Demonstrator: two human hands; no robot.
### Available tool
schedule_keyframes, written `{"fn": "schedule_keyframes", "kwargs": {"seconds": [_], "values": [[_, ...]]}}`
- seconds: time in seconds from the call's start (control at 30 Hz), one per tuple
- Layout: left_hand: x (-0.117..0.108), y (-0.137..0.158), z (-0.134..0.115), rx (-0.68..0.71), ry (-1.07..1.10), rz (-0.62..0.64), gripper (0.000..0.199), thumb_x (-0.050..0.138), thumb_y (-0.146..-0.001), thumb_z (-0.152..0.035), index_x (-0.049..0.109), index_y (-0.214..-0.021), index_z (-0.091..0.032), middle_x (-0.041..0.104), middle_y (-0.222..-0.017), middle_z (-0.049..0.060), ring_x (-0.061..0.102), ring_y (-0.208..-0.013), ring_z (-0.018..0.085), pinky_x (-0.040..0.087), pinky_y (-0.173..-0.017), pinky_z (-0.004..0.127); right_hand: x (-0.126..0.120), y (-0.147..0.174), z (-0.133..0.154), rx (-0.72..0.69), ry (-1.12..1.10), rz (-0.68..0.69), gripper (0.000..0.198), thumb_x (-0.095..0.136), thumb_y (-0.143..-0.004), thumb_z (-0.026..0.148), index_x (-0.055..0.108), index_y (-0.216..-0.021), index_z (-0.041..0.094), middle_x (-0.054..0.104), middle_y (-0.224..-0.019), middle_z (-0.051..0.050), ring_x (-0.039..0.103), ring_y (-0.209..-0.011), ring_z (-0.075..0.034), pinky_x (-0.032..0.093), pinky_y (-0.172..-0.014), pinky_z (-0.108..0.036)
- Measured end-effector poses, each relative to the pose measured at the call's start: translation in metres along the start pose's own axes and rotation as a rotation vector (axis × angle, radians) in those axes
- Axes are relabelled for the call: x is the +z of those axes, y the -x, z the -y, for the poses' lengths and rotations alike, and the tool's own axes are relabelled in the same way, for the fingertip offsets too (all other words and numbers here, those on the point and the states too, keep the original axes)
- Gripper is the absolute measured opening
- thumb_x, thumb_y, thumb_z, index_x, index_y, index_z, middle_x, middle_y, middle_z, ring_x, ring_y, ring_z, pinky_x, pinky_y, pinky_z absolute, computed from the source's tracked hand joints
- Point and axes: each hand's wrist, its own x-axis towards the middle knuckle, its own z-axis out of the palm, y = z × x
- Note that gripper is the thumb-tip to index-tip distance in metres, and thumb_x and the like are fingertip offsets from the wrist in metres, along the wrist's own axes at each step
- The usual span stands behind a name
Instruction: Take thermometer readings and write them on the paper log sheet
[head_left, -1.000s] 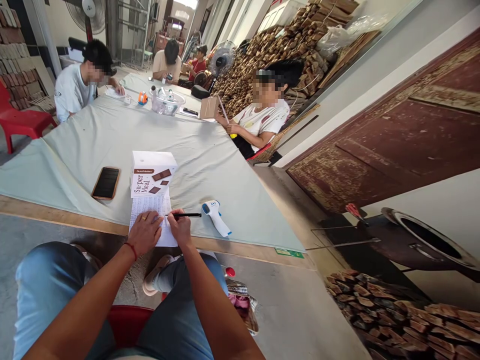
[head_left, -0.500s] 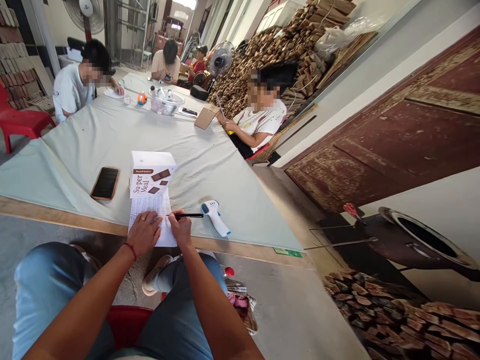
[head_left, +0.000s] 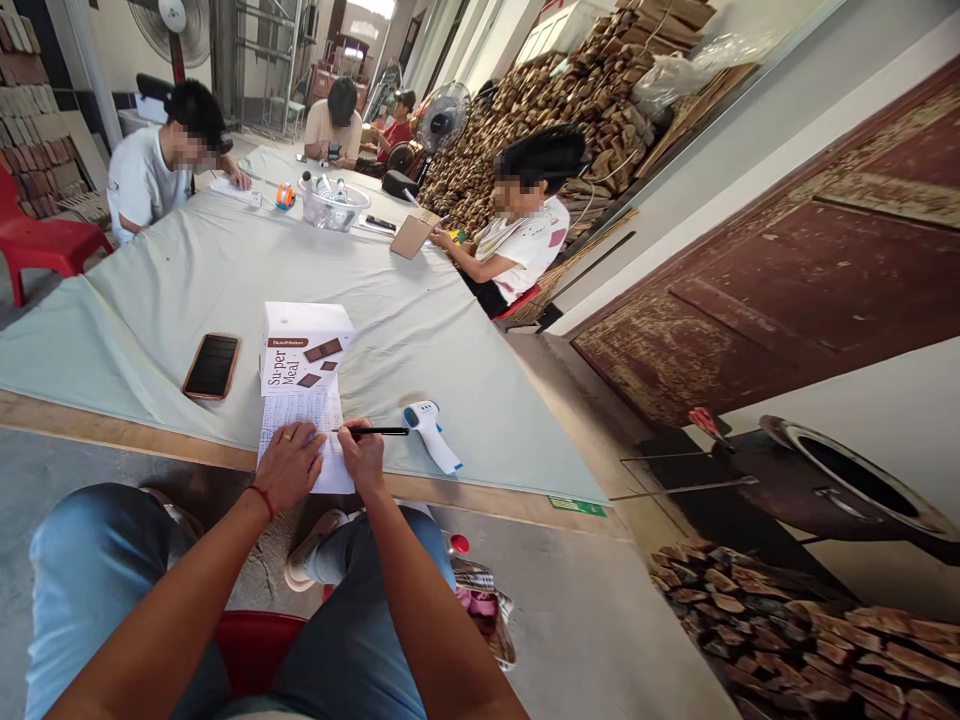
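Note:
A sheet of paper (head_left: 289,408) covered in rows of handwriting lies at the table's near edge, its lower end hanging slightly over. My left hand (head_left: 291,463) rests on it with the fingers laid out flat. In my right hand (head_left: 363,460) is a black pen (head_left: 385,431), gripped close to its tip, which touches the right part of the paper. A white box (head_left: 306,350) printed "Su-per Meal" stands on the sheet's far end. To the right of the pen lies a white and blue infrared thermometer (head_left: 433,437). A phone (head_left: 212,366) with a dark screen lies left of the box.
Grey-green cloth covers the table (head_left: 187,260). Farther off are a clear basket (head_left: 330,212) of bottles, an orange tape roll (head_left: 285,196) and a brown notebook (head_left: 412,237). Several people sit around. Stacked firewood (head_left: 525,110) lines the wall; a dark wok stove (head_left: 832,480) stands right.
My hands, the pen and the paper look almost unmoved. The person on the right has leaned and brought their hands closer to the brown notebook.

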Motion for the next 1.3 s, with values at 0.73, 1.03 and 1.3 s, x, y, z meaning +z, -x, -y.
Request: {"fn": "schedule_keyframes", "kwargs": {"seconds": [0.73,1.03,1.3], "values": [[0.0,0.0,-0.001,-0.001,0.008,-0.003,0.031,0.048,-0.094,-0.026,0.06,-0.122,-0.023,0.057,-0.125,0.01,0.05,-0.12,0.026,0.039,-0.104,0.045,0.0,0.0,0.0,0.007,0.01,-0.003,0.019,0.05,-0.069,0.042,0.055,-0.068,0.024,0.064,-0.06,0.0,0.06,-0.062,-0.019,0.049,-0.064,-0.03],[-0.002,0.0,-0.002,0.0,-0.004,0.007,0.032,0.048,-0.094,-0.027,0.06,-0.123,-0.022,0.058,-0.126,0.011,0.05,-0.121,0.027,0.04,-0.105,0.046,0.0,0.001,-0.004,-0.016,0.008,0.005,0.018,0.05,-0.072,0.04,0.055,-0.07,0.023,0.061,-0.061,0.0,0.058,-0.061,-0.018,0.048,-0.064,-0.029],[0.012,-0.006,0.035,-0.144,0.435,-0.155,0.022,0.056,-0.087,-0.026,0.059,-0.108,-0.021,0.061,-0.111,0.009,0.059,-0.107,0.022,0.051,-0.095,0.042,-0.009,-0.024,-0.006,-0.324,0.276,0.09,0.032,0.042,-0.086,0.018,0.066,-0.108,0.019,0.066,-0.102,-0.01,0.06,-0.098,-0.023,0.049,-0.089,-0.036]]}}
